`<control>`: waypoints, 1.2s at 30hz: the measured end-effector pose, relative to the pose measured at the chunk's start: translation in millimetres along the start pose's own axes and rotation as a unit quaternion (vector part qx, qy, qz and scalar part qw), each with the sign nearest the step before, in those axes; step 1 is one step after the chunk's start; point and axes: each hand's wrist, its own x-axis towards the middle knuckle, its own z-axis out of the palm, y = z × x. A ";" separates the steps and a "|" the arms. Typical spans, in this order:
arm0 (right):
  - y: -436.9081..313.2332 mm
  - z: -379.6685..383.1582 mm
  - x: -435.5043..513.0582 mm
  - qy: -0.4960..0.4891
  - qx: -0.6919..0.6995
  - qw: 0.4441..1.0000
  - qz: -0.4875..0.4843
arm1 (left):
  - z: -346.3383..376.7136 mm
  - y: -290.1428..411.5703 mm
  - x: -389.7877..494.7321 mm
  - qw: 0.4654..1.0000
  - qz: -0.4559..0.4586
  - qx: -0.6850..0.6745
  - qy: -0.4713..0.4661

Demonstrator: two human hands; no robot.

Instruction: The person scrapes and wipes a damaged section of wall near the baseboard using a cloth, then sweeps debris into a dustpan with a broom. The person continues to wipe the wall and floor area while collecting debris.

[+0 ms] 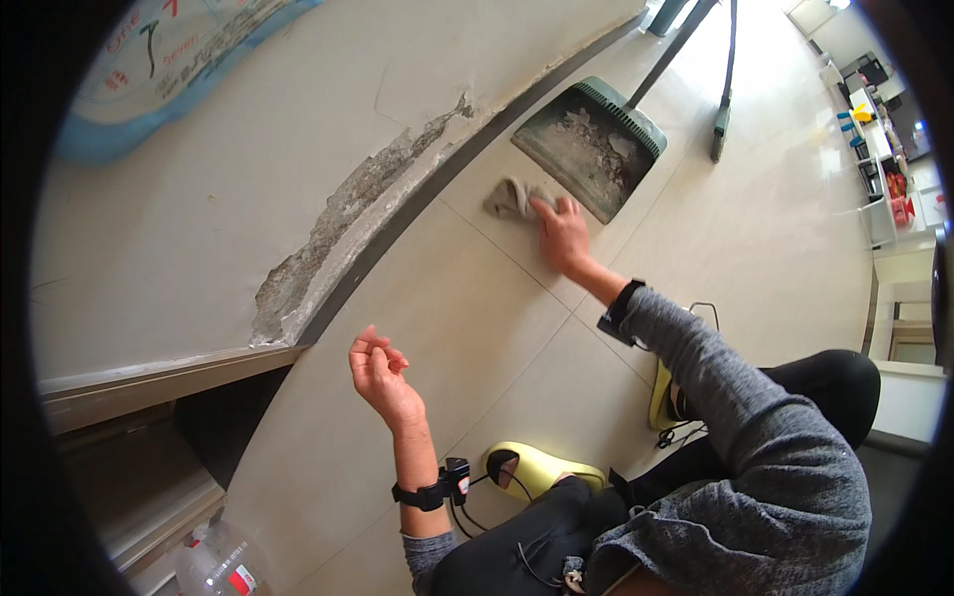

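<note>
My right hand point(564, 237) grips a crumpled grey-beige cloth point(514, 198) on the tiled floor point(514, 313), close to the front lip of a dustpan. The green dustpan point(596, 145) lies with its mouth towards me and holds loose flakes and dust. Off the floor to the left, my left hand point(380, 372) holds nothing, its fingers loosely curled and apart. Ahead of it, the white wall point(246, 186) has a long strip of broken plaster point(358, 201) above a dark skirting board point(417, 212).
A broom point(721, 123) stands beyond the dustpan. A door frame point(171, 384) is at the left, with a clear plastic bottle point(216, 562) below it. A blue-edged clock-face chart point(112, 138) hangs on the wall. Shelves with small items point(883, 179) line the far right. Cables trail near my yellow slippers point(548, 468).
</note>
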 end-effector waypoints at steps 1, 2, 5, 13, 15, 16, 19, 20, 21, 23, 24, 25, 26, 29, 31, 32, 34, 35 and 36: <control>-0.8 -1.6 7.6 -0.036 0.009 0.999 -0.031 | -2.3 7.0 1.1 1.000 0.009 0.021 -0.009; -5.1 -4.8 17.1 -0.036 0.016 0.997 -0.068 | -2.8 14.5 2.6 0.999 -0.006 0.047 -0.014; -36.4 -34.8 37.9 -0.006 -0.039 0.986 -0.165 | 2.9 40.3 3.7 0.987 0.009 0.139 -0.086; -80.3 -291.2 26.5 -0.484 -0.066 0.806 -0.335 | 16.7 122.1 -5.8 0.867 0.019 0.389 -0.311; -82.7 -318.0 2.4 -0.465 -0.092 0.792 -0.384 | 26.5 130.4 -3.0 0.839 -0.028 0.447 -0.308; -81.5 -319.5 -1.0 -0.447 -0.065 0.784 -0.427 | 32.9 131.5 -3.4 0.843 -0.021 0.431 -0.322; -70.2 -306.2 9.7 -0.407 -0.098 0.752 -0.510 | 62.8 131.6 6.5 0.812 -0.066 0.447 -0.370; -66.1 -304.8 13.7 -0.381 -0.153 0.754 -0.513 | 74.8 133.7 13.1 0.767 -0.102 0.496 -0.394; -64.6 -305.2 15.2 -0.350 -0.216 0.752 -0.515 | 87.0 136.5 19.7 0.723 -0.087 0.529 -0.436; -62.4 -307.8 18.8 -0.432 -0.280 0.682 -0.520 | 111.0 139.1 27.1 0.640 -0.054 0.562 -0.521; -63.0 -311.0 18.8 -0.451 -0.250 0.703 -0.490 | 121.1 141.9 25.1 0.620 -0.049 0.562 -0.546; -64.0 -313.7 18.3 -0.484 -0.211 0.709 -0.467 | 130.2 148.5 22.9 0.588 -0.054 0.571 -0.571; -65.0 -316.5 17.1 -0.445 -0.189 0.735 -0.476 | 138.6 153.2 17.9 0.553 -0.063 0.587 -0.588; -67.7 -325.0 11.9 -0.353 -0.119 0.795 -0.478 | 160.3 161.4 -1.0 0.565 -0.110 0.573 -0.583; -67.5 -333.7 10.4 -0.409 -0.080 0.799 -0.435 | 170.2 168.3 -10.8 0.589 -0.165 0.576 -0.543; -63.6 -340.7 10.8 -0.420 -0.088 0.803 -0.413 | 174.6 172.4 -16.5 0.605 -0.151 0.570 -0.535; -55.9 -353.7 12.7 -0.446 -0.123 0.796 -0.389 | 177.2 180.9 -28.9 0.638 -0.132 0.560 -0.511; -49.3 -358.5 13.0 -0.430 -0.127 0.812 -0.373 | 176.5 185.8 -32.4 0.644 -0.159 0.573 -0.482; -39.4 -360.9 14.9 -0.450 -0.088 0.822 -0.337 | 174.0 191.1 -36.2 0.658 -0.179 0.574 -0.452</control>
